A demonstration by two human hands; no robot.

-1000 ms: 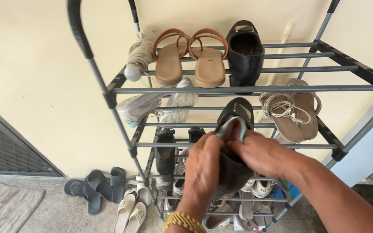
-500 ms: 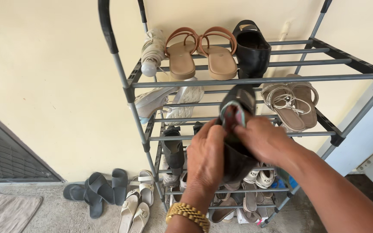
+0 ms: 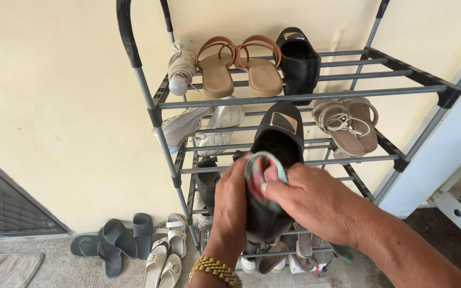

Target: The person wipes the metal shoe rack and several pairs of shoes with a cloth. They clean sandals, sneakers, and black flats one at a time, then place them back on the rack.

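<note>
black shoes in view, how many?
2. One black shoe sits on the rack's top shelf, right of the tan sandals. The other black shoe is held by both hands before the rack. More may hide lower down.

Soft, even daylight fills my view, bright on the cream wall (image 3: 54,96) with only faint shadows beneath the shoe rack (image 3: 294,98), no glare, everything fairly sharp save slight motion blur on my right hand (image 3: 316,200), and the rack's poles splaying outward toward the edges.
</note>
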